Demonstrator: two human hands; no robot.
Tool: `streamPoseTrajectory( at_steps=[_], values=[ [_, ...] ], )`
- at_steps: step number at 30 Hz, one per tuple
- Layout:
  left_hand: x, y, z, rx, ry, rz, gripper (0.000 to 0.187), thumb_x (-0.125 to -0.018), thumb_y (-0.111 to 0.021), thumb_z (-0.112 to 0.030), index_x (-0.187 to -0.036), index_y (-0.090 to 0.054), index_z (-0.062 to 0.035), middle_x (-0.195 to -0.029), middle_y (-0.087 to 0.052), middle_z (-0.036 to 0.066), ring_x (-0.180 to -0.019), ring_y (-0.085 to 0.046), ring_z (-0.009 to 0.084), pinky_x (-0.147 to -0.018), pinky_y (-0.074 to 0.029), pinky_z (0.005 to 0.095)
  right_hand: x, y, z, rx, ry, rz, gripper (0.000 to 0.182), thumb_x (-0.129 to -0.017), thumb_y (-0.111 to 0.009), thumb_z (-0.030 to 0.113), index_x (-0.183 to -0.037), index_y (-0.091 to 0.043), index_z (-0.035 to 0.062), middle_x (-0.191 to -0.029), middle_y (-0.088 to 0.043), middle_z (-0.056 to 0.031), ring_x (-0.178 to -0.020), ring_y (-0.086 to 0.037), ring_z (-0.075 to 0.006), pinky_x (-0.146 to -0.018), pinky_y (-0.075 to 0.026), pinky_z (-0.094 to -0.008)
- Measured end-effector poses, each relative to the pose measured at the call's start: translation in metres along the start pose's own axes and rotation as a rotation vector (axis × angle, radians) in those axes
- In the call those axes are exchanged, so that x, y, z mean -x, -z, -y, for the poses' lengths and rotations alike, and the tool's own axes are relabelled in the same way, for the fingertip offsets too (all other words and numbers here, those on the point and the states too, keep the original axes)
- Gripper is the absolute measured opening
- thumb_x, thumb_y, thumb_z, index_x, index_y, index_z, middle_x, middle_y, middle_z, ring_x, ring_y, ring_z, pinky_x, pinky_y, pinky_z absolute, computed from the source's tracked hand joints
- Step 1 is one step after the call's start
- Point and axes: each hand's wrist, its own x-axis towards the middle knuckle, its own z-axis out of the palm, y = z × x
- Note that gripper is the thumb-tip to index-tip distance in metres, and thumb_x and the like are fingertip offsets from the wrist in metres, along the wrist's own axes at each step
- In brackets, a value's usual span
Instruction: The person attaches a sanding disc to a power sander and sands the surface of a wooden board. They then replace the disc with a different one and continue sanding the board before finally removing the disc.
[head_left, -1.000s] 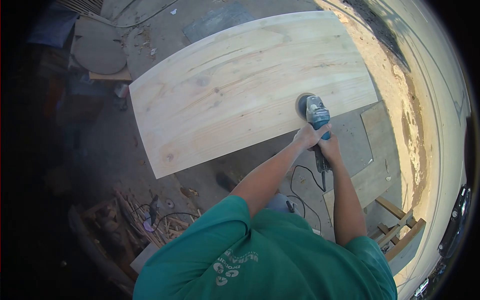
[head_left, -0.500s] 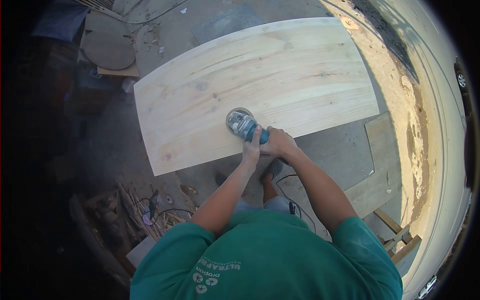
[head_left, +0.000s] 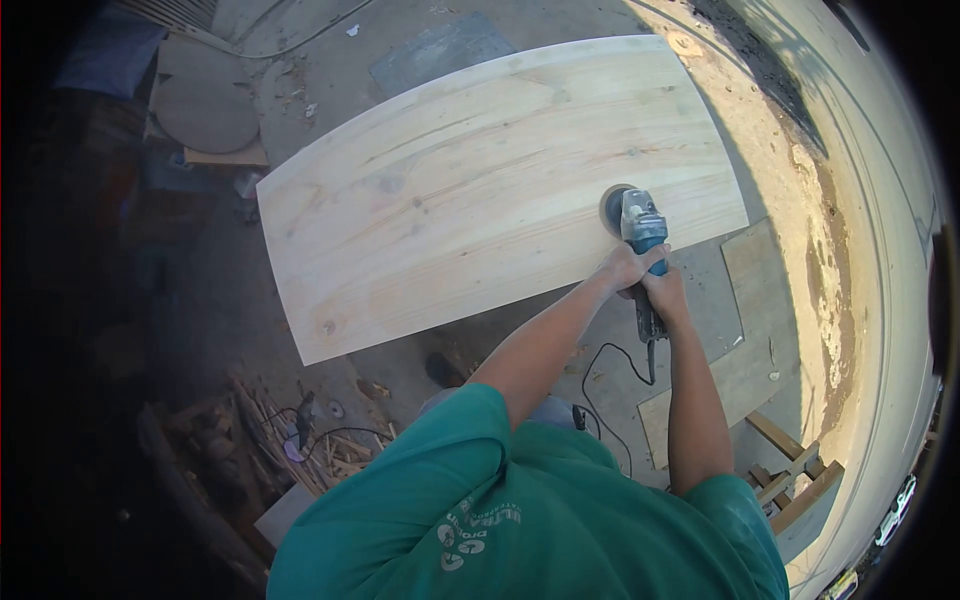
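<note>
Blue power tool [head_left: 646, 222] juts from left hand [head_left: 624, 267] and right hand [head_left: 666, 292].

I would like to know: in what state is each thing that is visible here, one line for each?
Pale curved-edge wooden board: lying flat.
Blue-and-grey handheld power tool: gripped, its dark round disc at the board's surface; running or not, cannot tell.
Left hand: closed around the tool.
Right hand: closed around the tool.
Thin black cord: attached to tool, slack.
Thin wooden strips: loosely heaped.
Green fabric shirt: worn, creased.
</note>
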Motion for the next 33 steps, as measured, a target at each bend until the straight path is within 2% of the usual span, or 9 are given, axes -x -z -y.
streamPoseTrajectory(
  at_steps=[5, 9, 12, 16, 20, 24, 28, 32, 33],
  values=[
    [0.033, 0.076, 0.042, 0.093, -0.127, -0.177, 0.077, -0.081, -0.066, -0.068, -0.115, -0.064, 0.0007, -0.095, -0.069, 0.014, -0.08, -0.07, 0.0241, -0.067, -0.059, 0.0358, 0.009, -0.082, 0.033, 0.126, 0.104, 0.072, 0.063, -0.071, -0.073, 0.047, -0.1, -0.064, -0.0082, -0.089, -0.071, -0.0242, -0.085, -0.072, -0.0335, -0.075, -0.055, -0.04],
    [0.116, 0.164, 0.095, 0.434, -0.094, -0.464, 0.078, -0.083, -0.064, -0.068, -0.117, -0.062, 0.001, -0.096, -0.068, 0.013, -0.079, -0.07, 0.0234, -0.061, -0.059, 0.0369, 0.046, -0.179, 0.114, 0.511, 0.136, 0.386, 0.072, -0.069, -0.069, 0.055, -0.11, -0.062, -0.0033, -0.11, -0.068, -0.0273, -0.107, -0.067, -0.0403, -0.091, -0.052, -0.0474],
    [0.183, 0.222, 0.129, 0.598, 0.01, -0.628, 0.075, -0.087, -0.06, -0.069, -0.116, -0.062, 0.0001, -0.104, -0.067, 0.01, -0.091, -0.068, 0.0213, -0.073, -0.058, 0.0354, 0.066, -0.263, 0.146, 0.657, 0.316, 0.558, 0.07, -0.068, -0.071, 0.052, -0.112, -0.062, -0.0021, -0.11, -0.069, -0.0259, -0.106, -0.067, -0.0398, -0.093, -0.053, -0.0462],
    [0.188, 0.277, 0.175, 0.635, -0.07, -0.733, 0.072, -0.089, -0.058, -0.068, -0.118, -0.061, -0.0019, -0.106, -0.066, 0.007, -0.099, -0.063, 0.0179, -0.087, -0.049, 0.0306, 0.079, -0.323, 0.172, 0.735, 0.398, 0.668, 0.07, -0.068, -0.071, 0.05, -0.112, -0.061, -0.0025, -0.107, -0.068, -0.0277, -0.105, -0.067, -0.0417, -0.092, -0.052, -0.0483],
    [0.168, 0.264, 0.146, 0.529, -0.151, -0.705, 0.074, -0.088, -0.062, -0.066, -0.117, -0.06, 0.0016, -0.106, -0.066, 0.011, -0.093, -0.067, 0.0189, -0.077, -0.054, 0.0309, 0.064, -0.291, 0.18, 0.689, 0.305, 0.532, 0.066, -0.068, -0.07, 0.051, -0.105, -0.062, -0.0034, -0.101, -0.069, -0.0275, -0.101, -0.068, -0.0419, -0.09, -0.052, -0.0484],
    [0.136, 0.231, 0.101, 0.523, -0.099, -0.474, 0.085, -0.082, -0.065, -0.07, -0.111, -0.059, 0.0095, -0.089, -0.067, 0.018, -0.061, -0.07, 0.0233, -0.043, -0.054, 0.0325, 0.043, -0.242, 0.162, 0.626, 0.18, 0.385, 0.064, -0.069, -0.07, 0.05, -0.104, -0.063, -0.0032, -0.1, -0.07, -0.0279, -0.098, -0.069, -0.0417, -0.086, -0.053, -0.0472],
    [0.107, 0.21, 0.084, 0.381, -0.067, -0.288, 0.081, -0.083, -0.065, -0.068, -0.106, -0.063, 0.0085, -0.086, -0.068, 0.019, -0.062, -0.07, 0.0242, -0.048, -0.056, 0.033, 0.037, -0.21, 0.149, 0.491, 0.079, 0.278, 0.062, -0.069, -0.071, 0.048, -0.103, -0.064, -0.0031, -0.097, -0.07, -0.0275, -0.097, -0.069, -0.0414, -0.084, -0.053, -0.0461],
    [0.092, 0.192, 0.054, 0.223, -0.095, -0.157, 0.082, -0.081, -0.064, -0.07, -0.11, -0.064, 0.0074, -0.089, -0.069, 0.019, -0.068, -0.071, 0.0263, -0.05, -0.059, 0.0341, 0.017, -0.184, 0.098, 0.267, 0.071, 0.135, 0.059, -0.069, -0.073, 0.045, -0.1, -0.065, -0.005, -0.09, -0.071, -0.0246, -0.086, -0.072, -0.0345, -0.076, -0.054, -0.0417],
    [0.08, 0.185, 0.048, 0.159, -0.064, -0.107, 0.084, -0.08, -0.065, -0.071, -0.111, -0.063, 0.0073, -0.09, -0.069, 0.019, -0.068, -0.072, 0.0269, -0.051, -0.059, 0.0345, 0.016, -0.175, 0.093, 0.193, 0.039, 0.083, 0.056, -0.071, -0.075, 0.042, -0.099, -0.066, -0.0059, -0.084, -0.071, -0.0207, -0.077, -0.071, -0.0278, -0.07, -0.054, -0.038]
  ],
)
